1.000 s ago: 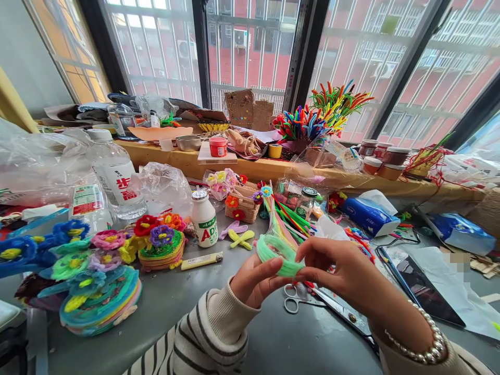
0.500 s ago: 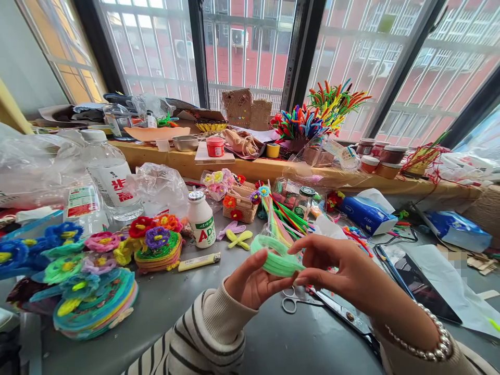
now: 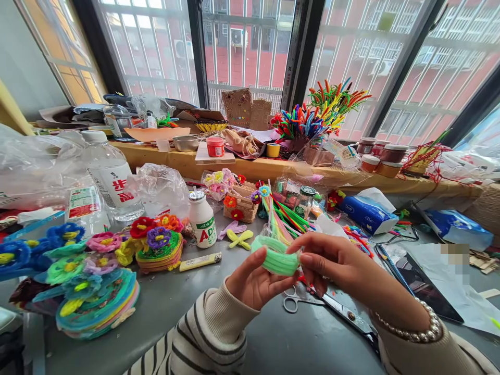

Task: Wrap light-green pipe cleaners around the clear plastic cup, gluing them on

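A light green ring of coiled pipe cleaner [image 3: 279, 257] is held up over the grey table. My left hand [image 3: 253, 284] grips it from the left and below, thumb on its near side and fingers underneath. My right hand [image 3: 332, 260] pinches the ring's right edge, with the index finger reaching over the top. Below the hands lie small scissors [image 3: 291, 301] and large shears [image 3: 349, 316], partly covered by my right hand. Left of the ring is a yellow pipe-cleaner bow shape [image 3: 239, 239]. A pale yellow lighter [image 3: 200, 261] lies nearer the white bottle [image 3: 202, 220].
Pipe-cleaner flowers on round coiled bases [image 3: 99, 312] fill the left side. A large clear bottle [image 3: 113, 177] stands behind them. At right are a phone [image 3: 425, 286] and blue tissue packs [image 3: 367, 212]. A cluttered window ledge [image 3: 175, 160] runs along the back.
My right thumb and fingers have shifted up and closed in on the ring's right edge. The strand end that stuck out there is now covered. My left hand stays almost still.
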`<state>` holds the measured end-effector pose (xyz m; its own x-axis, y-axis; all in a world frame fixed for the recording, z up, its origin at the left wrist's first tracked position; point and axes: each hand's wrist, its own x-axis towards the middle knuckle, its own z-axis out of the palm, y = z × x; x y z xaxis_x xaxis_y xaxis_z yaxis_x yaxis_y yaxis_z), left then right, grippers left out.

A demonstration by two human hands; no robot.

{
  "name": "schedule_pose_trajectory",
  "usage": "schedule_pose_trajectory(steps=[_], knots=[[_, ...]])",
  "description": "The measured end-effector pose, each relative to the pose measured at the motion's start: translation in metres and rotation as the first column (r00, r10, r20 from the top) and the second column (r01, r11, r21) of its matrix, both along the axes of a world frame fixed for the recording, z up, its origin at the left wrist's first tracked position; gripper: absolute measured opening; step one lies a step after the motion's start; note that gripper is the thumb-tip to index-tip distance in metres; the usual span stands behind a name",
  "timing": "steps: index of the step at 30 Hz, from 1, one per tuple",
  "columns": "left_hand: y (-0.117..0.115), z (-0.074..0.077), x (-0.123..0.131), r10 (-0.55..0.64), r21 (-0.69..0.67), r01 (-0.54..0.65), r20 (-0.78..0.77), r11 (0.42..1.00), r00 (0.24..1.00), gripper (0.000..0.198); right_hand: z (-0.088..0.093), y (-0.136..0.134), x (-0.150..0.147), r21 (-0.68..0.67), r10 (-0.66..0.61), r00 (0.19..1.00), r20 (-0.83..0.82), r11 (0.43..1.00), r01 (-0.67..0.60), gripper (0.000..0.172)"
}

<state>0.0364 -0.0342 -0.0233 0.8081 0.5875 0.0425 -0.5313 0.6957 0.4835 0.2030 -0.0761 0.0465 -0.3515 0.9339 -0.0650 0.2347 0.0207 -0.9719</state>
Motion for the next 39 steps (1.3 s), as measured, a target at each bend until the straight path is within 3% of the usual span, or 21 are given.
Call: schedule_pose_trajectory(steps=[13,24,29,34,39], knots=[[0.001,-0.001,0.0,-0.004,-0.018,0.003,-0.036,1.0,0.999,0.043,-0.005,0.003,0.0,-0.002,-0.028,0.999,0.02,1.0,0.028,0.027],[0.002,0.0,0.0,-0.085,0.017,0.084,0.113,0.996,0.99,0.037,-0.003,0.002,0.003,0.019,0.013,1.0,0.027,1.0,-0.014,0.021],[0.001,0.002,-0.001,-0.048,0.003,0.048,0.104,0.999,0.993,0.033,-0.003,0.002,0.003,0.054,0.0,0.997,0.081,0.999,-0.005,0.02],[0.001,0.003,0.0,0.042,-0.016,-0.041,0.049,0.999,0.998,0.027,-0.006,0.004,0.002,0.21,-0.055,0.986,0.154,0.977,0.021,0.019],[-0.003,0.01,0.001,0.223,0.111,-0.22,-0.02,0.969,0.975,0.028,-0.008,0.007,0.003,0.502,-0.24,0.935,0.262,0.861,0.08,0.026]])
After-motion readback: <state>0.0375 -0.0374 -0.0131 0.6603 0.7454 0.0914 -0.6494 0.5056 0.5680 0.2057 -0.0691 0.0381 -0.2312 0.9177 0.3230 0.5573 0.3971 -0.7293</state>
